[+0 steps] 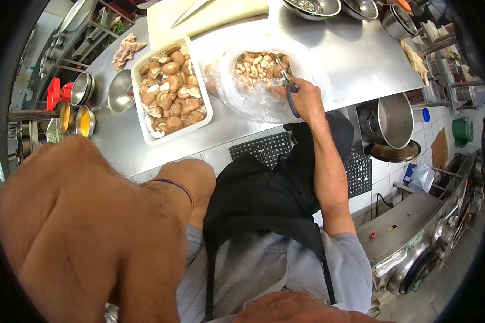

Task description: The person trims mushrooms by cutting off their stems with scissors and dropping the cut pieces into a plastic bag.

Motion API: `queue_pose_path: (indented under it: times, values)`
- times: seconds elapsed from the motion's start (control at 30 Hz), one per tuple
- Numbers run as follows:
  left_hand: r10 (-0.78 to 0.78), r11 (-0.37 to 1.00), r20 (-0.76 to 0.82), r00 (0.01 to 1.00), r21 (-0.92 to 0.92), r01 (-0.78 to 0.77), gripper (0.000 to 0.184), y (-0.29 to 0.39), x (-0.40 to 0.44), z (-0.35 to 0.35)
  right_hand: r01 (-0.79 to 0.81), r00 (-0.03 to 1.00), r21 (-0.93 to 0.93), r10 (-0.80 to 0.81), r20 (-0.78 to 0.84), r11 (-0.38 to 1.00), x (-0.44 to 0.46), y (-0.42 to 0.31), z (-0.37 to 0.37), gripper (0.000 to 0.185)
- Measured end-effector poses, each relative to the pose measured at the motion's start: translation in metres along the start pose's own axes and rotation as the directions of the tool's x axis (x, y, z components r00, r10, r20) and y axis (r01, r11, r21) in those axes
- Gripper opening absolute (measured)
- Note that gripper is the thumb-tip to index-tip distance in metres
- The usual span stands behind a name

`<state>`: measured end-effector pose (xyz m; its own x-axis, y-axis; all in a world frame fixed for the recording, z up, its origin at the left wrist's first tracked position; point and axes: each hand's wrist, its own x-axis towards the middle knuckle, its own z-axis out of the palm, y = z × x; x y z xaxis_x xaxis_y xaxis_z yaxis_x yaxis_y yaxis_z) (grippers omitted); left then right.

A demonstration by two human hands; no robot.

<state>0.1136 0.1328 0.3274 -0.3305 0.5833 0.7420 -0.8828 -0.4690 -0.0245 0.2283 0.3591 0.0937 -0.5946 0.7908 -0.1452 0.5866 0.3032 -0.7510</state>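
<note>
My right hand (307, 100) grips a pair of scissors (291, 92) with dark handles. Their blades point down into an open clear plastic bag (311, 59) holding cut mushroom pieces (261, 67). To the left of the bag stands a white plastic basket (208, 114) full of whole brown mushrooms (171, 89). My left hand (86, 226) is raised very close to the camera, filling the lower left. Its back and knuckles show, but the fingers are hidden, so I cannot tell whether it holds anything.
A knife (189, 12) lies on a cutting board (221, 16) at the back of the steel table (372, 70). Metal bowls (313, 8) stand behind the bag, and another bowl (120, 91) is left of the basket. A large pot (396, 121) sits below the table's right side.
</note>
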Motion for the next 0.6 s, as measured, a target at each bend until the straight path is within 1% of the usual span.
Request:
queue_pose_path:
  times: [0.07, 0.17, 0.27, 0.3, 0.37, 0.4, 0.43, 0.5, 0.57, 0.6]
  values:
    - [0.018, 1.0, -0.021, 1.0, -0.025, -0.019, 0.022, -0.002, -0.001, -0.002, -0.018, 1.0, 0.009, 0.018, 0.012, 1.0, -0.001, -0.002, -0.002, 0.041]
    - [0.054, 0.996, -0.043, 0.998, -0.066, -0.057, 0.023, -0.004, -0.002, -0.001, 0.011, 1.0, -0.004, -0.011, -0.009, 1.0, -0.003, -0.006, -0.003, 0.04]
    - [0.143, 0.979, -0.081, 0.986, -0.135, -0.153, 0.023, -0.005, -0.003, 0.002, -0.015, 1.0, -0.04, 0.015, 0.003, 0.999, -0.004, -0.008, -0.006, 0.042]
    - [0.186, 0.966, -0.096, 0.978, -0.167, -0.2, 0.023, -0.005, -0.003, 0.005, 0.01, 1.0, -0.038, -0.011, -0.02, 0.999, -0.004, -0.006, -0.005, 0.048]
    - [0.263, 0.934, -0.098, 0.96, -0.225, -0.279, 0.024, -0.009, -0.007, 0.012, 0.059, 0.995, -0.089, -0.066, -0.08, 0.994, 0.0, 0.007, 0.004, 0.047]
    - [0.265, 0.932, -0.089, 0.96, -0.232, -0.279, 0.024, -0.014, -0.006, 0.014, 0.058, 0.994, -0.074, -0.064, -0.083, 0.996, 0.001, 0.007, 0.005, 0.047]
    - [0.232, 0.949, -0.079, 0.97, -0.199, -0.243, 0.024, -0.02, -0.006, 0.015, 0.059, 0.995, -0.059, -0.064, -0.081, 0.996, 0.001, 0.007, 0.005, 0.047]
    - [0.103, 0.988, -0.051, 0.993, -0.111, -0.108, 0.026, -0.035, 0.0, 0.011, 0.048, 0.996, -0.083, -0.054, -0.071, 0.995, 0.004, 0.011, 0.005, 0.046]
    - [-0.045, 0.998, -0.035, 0.998, -0.046, 0.043, 0.029, -0.047, 0.01, 0.001, 0.075, 0.991, -0.096, -0.085, -0.105, 0.993, 0.003, 0.012, 0.007, 0.044]
    - [-0.098, 0.995, -0.027, 0.995, -0.033, 0.097, 0.029, -0.044, 0.012, 0.0, 0.054, 0.992, -0.049, -0.059, -0.111, 0.997, 0.002, 0.008, 0.007, 0.043]
